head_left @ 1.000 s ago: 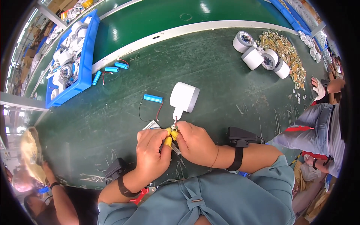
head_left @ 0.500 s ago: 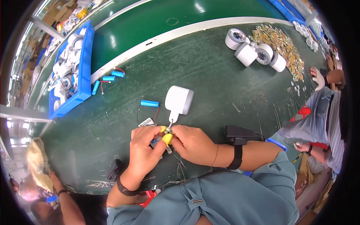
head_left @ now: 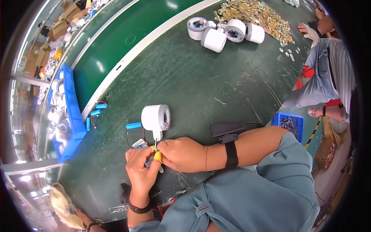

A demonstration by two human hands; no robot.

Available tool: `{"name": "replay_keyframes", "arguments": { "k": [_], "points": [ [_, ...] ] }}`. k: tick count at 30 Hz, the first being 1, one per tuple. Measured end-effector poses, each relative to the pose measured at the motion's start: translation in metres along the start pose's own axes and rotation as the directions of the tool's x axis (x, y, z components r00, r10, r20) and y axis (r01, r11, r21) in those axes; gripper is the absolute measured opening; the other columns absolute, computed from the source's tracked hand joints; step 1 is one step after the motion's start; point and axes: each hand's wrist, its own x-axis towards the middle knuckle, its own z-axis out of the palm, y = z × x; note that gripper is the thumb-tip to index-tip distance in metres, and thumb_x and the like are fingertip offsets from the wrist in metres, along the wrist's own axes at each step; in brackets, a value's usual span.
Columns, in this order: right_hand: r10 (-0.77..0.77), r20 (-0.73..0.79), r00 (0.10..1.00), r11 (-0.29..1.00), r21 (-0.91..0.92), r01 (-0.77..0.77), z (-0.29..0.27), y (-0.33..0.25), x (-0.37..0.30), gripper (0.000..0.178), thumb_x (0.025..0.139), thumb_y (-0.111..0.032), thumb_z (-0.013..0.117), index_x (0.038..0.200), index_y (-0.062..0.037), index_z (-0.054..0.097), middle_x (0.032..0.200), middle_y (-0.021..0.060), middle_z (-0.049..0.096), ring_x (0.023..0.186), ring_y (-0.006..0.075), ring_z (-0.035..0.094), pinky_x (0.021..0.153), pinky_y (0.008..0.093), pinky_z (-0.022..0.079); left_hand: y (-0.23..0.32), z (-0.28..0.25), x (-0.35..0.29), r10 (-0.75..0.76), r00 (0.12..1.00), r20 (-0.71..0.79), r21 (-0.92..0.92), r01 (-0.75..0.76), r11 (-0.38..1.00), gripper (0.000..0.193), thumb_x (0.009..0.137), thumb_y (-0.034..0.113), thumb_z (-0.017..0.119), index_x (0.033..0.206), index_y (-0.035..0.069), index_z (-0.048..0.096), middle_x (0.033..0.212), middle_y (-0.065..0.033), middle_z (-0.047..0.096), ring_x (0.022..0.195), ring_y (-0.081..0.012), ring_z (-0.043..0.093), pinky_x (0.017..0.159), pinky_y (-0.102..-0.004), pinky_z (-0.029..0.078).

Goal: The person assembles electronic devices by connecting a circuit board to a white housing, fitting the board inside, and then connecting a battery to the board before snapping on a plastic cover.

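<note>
My left hand (head_left: 141, 167), with yellow covers on its thumb and forefinger, pinches close against my right hand (head_left: 182, 154). Both are closed around a small part at the end of a short wire; the fingers hide what it is. That wire comes from the tab of a white round housing (head_left: 152, 117), which lies on its side just beyond the fingertips. To its left rests a blue battery cell (head_left: 133, 125) with a dark and a red wire leading toward my hands. A small pale piece (head_left: 139, 143) lies partly under my left fingers.
Several more blue cells (head_left: 96, 112) lie by a blue bin (head_left: 74, 116) of white parts at left. Further white housings (head_left: 213, 40) and a heap of small boards (head_left: 255, 14) are at the back. A black device (head_left: 228, 129) sits by my right forearm. A co-worker's hand (head_left: 309, 34) is at far right.
The view has turned, so the table things appear shifted left. The white housing now shows more of its open face. My hands stay pinched together at the wire's end.
</note>
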Motion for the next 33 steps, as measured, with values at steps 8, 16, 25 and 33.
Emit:
{"name": "replay_keyframes", "arguments": {
  "k": [8,16,25,33],
  "points": [
    [0.01,0.081,0.997,0.998,0.053,-0.014,-0.007,0.001,0.002,0.017,0.083,-0.013,0.06,0.089,0.0023,0.054,0.077,0.0188,0.063,0.072,0.0379,0.065,0.064,0.0476,0.052,-0.009,-0.01,-0.003,-0.084,0.996,0.01,-0.011,0.084,0.996,0.024,0.069,0.005,0.07,0.093,0.002,0.067,0.078,-0.0053,0.064,0.071,-0.0194,0.055,0.084,-0.035,0.04],
    [0.052,0.145,0.988,0.98,0.185,-0.079,-0.018,0.008,0.012,0.014,0.083,-0.012,0.064,0.08,-0.0011,0.056,0.069,0.0158,0.063,0.066,0.0355,0.064,0.06,0.0456,0.048,-0.008,-0.017,-0.002,-0.089,0.995,0.046,0.027,0.088,0.996,0.022,0.072,0.001,0.066,0.094,0.001,0.066,0.079,-0.0063,0.061,0.078,-0.0205,0.053,0.077,-0.0334,0.044],
    [0.052,0.175,0.983,0.976,0.201,-0.088,-0.021,0.011,0.013,0.013,0.084,-0.012,0.064,0.085,-0.0015,0.057,0.07,0.0131,0.066,0.064,0.0325,0.065,0.059,0.0419,0.049,-0.011,-0.011,-0.001,-0.037,0.999,-0.038,0.048,0.039,0.998,0.022,0.066,0.001,0.069,0.088,0.001,0.067,0.07,-0.0041,0.057,0.07,-0.0195,0.052,0.079,-0.0336,0.041],
    [0.063,0.2,0.978,0.976,0.192,-0.102,-0.02,0.012,0.014,0.014,0.084,-0.012,0.066,0.089,-0.0016,0.057,0.069,0.0119,0.066,0.061,0.029,0.065,0.056,0.0389,0.048,-0.012,-0.01,-0.002,-0.029,0.999,-0.035,0.048,0.03,0.998,0.024,0.065,0.007,0.072,0.087,0.004,0.066,0.076,-0.0031,0.066,0.068,-0.0199,0.06,0.089,-0.0384,0.04]
  ]
}}
